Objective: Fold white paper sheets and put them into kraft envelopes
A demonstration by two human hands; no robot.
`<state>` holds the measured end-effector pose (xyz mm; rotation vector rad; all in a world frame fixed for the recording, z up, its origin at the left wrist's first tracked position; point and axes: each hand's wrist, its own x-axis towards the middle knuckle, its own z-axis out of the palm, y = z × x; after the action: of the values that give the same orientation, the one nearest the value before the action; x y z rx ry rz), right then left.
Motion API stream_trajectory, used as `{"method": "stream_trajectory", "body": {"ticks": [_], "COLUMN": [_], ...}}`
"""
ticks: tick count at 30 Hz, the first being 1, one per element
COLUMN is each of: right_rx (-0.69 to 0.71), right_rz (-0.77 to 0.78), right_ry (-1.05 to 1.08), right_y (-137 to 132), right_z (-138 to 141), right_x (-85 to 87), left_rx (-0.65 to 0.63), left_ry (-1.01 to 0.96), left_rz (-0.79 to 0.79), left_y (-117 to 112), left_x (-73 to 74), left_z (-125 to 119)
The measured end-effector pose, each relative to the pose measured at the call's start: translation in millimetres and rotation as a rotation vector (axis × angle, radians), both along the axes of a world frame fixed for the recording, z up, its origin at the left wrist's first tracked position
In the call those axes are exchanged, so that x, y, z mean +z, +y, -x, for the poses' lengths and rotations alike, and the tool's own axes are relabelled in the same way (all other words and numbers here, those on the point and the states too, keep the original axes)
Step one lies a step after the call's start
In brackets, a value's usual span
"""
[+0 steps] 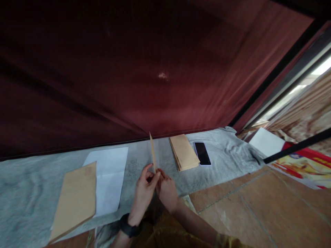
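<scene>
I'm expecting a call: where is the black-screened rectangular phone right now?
In the head view, the black-screened rectangular phone lies right of centre on the grey cloth, just right of the tan paper stack, beyond the right hand.

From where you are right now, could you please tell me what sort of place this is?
Possibly a makeshift floor-level workspace indoors: a grey cloth lies on a tiled floor, with a dark red, fabric-like sheet rising beyond it.

Dim, daylight from upper right, soft blur, stretched edges
</scene>
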<state>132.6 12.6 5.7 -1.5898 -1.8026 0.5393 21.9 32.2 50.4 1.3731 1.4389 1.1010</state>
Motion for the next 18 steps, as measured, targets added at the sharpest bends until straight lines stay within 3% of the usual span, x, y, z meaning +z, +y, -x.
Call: {"method": "stream_trajectory", "body": {"ticks": [3,6,9,12,18], "right_rx": [-0.108,-0.184,-0.164,-0.079,-0.018], "right_rz": [0.143,0.303,0.37,0.38,0.374], "right_ry": [0.443,0.883,1.166,1.175,1.112], "right_y": [7,10,7,2,-1], "right_z": [-4,-3,5,13,13], "right_x": [-3.9,-14.3,-24.4,-30.7,-36.5], "left_rx": [0.073,0.231,0.165,0.061,0.05], "left_ry": [0.018,0.029,-0.14,-0.277,-0.251], "left_rz": [-0.024,0.067,0.27,0.408,0.4], "left_y": [0,0,-4,-9,-2], "left_x": [-5.8,-25.2,-42.8,-50.6,-54.7], "left_z": [4,19,28,28,30]}}
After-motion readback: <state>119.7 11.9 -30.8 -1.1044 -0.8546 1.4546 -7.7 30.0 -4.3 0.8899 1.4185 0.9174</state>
